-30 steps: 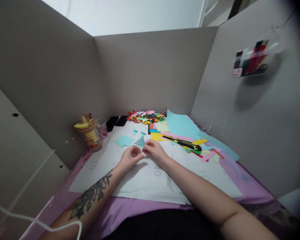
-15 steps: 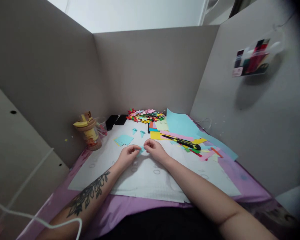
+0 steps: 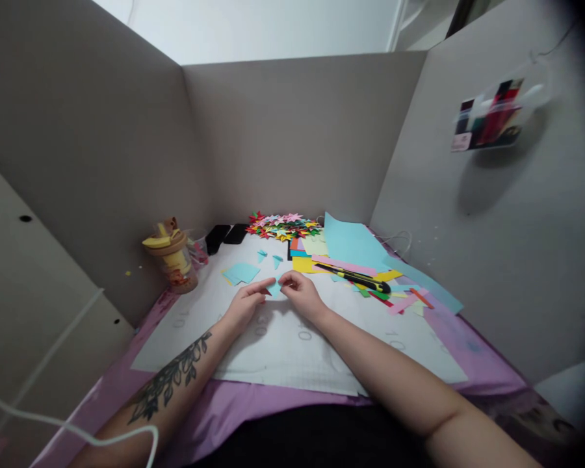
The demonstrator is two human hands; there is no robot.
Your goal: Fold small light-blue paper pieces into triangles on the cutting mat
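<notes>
A small piece of light blue paper [image 3: 275, 290], partly folded as far as I can see, is between my hands just above the white sheet. My left hand [image 3: 247, 301] grips its left edge, index finger stretched along the top and thumb below. On the other side, my right hand [image 3: 302, 294] pinches the paper between thumb and fingertips. Beyond them lie two small folded blue paper pieces [image 3: 277, 261]. A stack of blue paper squares [image 3: 242, 272] rests to the left, with a yellow edge showing beneath.
A black and yellow utility knife [image 3: 355, 277] lies over coloured paper strips [image 3: 405, 301] at right. Large blue sheets [image 3: 355, 242] stand behind. Folded paper stars [image 3: 285, 225] are heaped at the back. A tumbler [image 3: 178, 263] stands at left; a white cable [image 3: 78, 430] crosses my left forearm.
My left index finger has straightened along the paper's top. More of the blue paper shows between my hands, which stay in nearly the same place.
</notes>
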